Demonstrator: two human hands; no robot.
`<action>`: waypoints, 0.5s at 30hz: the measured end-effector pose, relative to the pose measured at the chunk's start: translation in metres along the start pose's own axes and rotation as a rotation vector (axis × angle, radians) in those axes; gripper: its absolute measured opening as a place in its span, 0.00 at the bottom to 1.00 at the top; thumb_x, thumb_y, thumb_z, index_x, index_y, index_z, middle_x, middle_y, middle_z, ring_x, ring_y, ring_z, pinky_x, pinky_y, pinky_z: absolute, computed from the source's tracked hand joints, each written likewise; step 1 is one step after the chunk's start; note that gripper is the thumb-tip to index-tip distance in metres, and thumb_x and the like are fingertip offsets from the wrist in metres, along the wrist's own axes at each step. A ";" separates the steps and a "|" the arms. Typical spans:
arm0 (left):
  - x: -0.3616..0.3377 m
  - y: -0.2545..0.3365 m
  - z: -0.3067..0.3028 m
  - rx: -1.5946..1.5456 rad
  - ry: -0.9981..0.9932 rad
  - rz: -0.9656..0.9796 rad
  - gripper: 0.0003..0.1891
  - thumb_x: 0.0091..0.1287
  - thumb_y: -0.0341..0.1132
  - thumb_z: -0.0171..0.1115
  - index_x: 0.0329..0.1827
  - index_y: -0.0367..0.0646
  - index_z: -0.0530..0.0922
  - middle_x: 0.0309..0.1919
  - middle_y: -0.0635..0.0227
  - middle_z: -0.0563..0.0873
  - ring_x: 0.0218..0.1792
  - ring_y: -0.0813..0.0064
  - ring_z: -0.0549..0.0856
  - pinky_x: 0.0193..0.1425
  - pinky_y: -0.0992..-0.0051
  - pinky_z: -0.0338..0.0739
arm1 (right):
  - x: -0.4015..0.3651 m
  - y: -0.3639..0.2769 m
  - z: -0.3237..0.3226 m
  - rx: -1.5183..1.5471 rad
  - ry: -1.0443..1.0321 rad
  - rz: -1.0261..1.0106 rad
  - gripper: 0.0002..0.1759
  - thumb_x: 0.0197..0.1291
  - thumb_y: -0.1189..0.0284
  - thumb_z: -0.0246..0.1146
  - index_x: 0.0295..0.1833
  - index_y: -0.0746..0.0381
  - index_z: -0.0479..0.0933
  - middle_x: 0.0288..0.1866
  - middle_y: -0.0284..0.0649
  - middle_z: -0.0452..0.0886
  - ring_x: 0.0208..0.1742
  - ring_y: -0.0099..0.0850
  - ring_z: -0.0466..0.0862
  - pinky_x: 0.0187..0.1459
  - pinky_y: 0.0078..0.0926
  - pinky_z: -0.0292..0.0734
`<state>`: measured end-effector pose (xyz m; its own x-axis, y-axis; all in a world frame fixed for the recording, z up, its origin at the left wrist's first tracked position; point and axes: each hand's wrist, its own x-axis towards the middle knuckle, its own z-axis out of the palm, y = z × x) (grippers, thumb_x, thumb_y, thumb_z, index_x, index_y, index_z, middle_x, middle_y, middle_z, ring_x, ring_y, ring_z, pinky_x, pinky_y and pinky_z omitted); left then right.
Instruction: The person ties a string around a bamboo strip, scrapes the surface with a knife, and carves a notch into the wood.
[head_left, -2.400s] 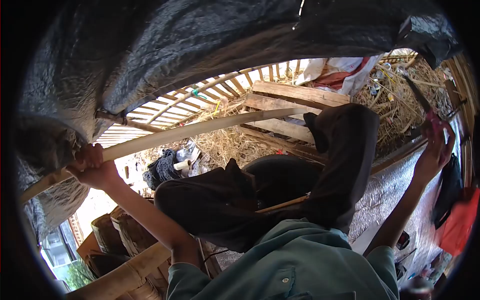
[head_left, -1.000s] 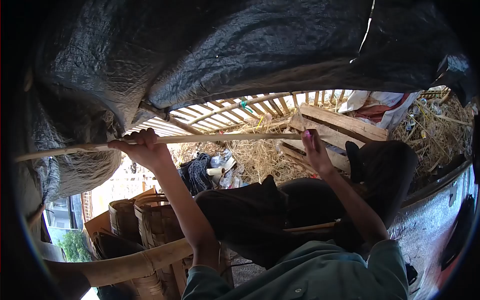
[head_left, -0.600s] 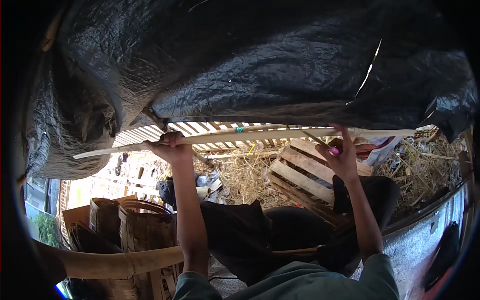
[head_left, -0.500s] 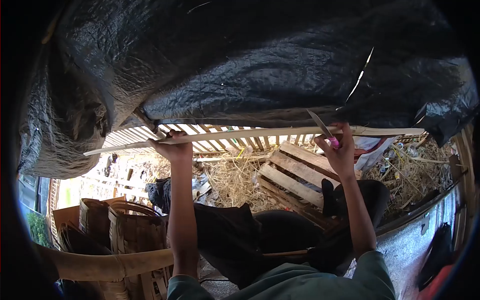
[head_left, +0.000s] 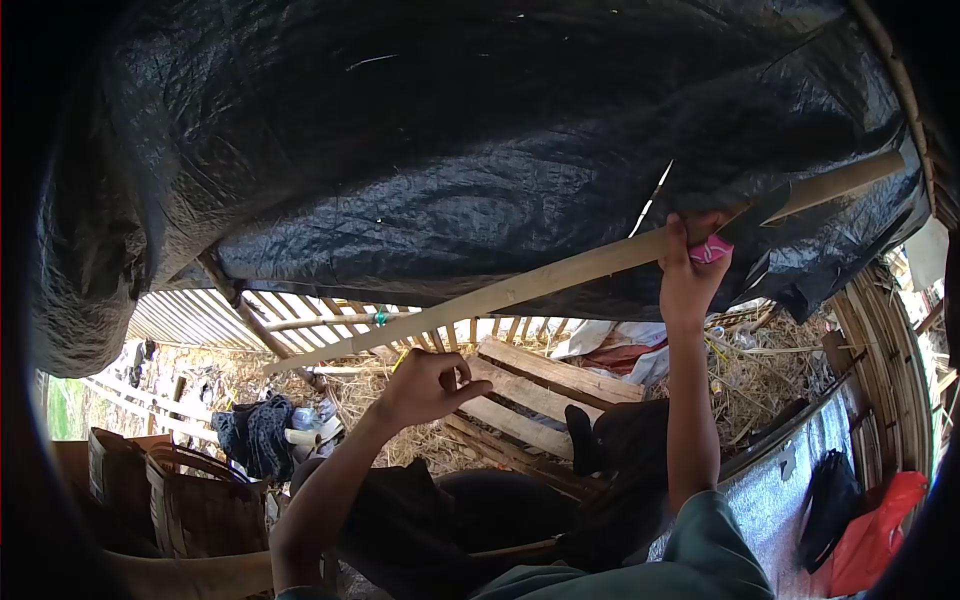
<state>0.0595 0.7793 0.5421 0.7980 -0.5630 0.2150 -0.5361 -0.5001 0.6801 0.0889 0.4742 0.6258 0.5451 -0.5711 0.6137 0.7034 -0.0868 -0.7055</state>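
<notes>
A long, pale bamboo strip [head_left: 510, 290] slants across the view, its right end raised against the black sheet. My right hand [head_left: 690, 268] is closed around the strip right of its middle. In the same grip is a knife with a pink handle [head_left: 712, 249]; its dark blade [head_left: 772, 205] lies across the strip, pointing up and right. Below the strip, apart from it, my left hand [head_left: 432, 388] is empty, with fingers loosely curled and the thumb apart.
Black plastic sheeting [head_left: 450, 130] hangs overhead and in front. A slatted wooden pallet [head_left: 530, 395] lies on straw beyond my legs. Woven bamboo baskets [head_left: 205, 505] stand at left. A red bag [head_left: 880, 535] lies at lower right beside a metal sheet [head_left: 770, 510].
My left hand has let go of the strip and dropped lower. My right hand has risen, tilting the strip up at its right end. The view has shifted slightly right.
</notes>
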 end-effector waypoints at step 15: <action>0.054 -0.028 0.061 -0.624 0.020 -0.177 0.30 0.76 0.53 0.42 0.24 0.37 0.74 0.18 0.70 0.76 0.24 0.81 0.75 0.33 0.75 0.72 | -0.023 -0.020 0.081 -0.298 -0.576 -0.485 0.09 0.51 0.84 0.64 0.33 0.64 0.71 0.29 0.40 0.77 0.23 0.28 0.75 0.28 0.24 0.70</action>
<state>0.1007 0.7226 0.4921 0.8679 -0.4916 0.0718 -0.1404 -0.1041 0.9846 0.0996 0.5548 0.6545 0.4175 0.0885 0.9044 0.8146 -0.4775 -0.3293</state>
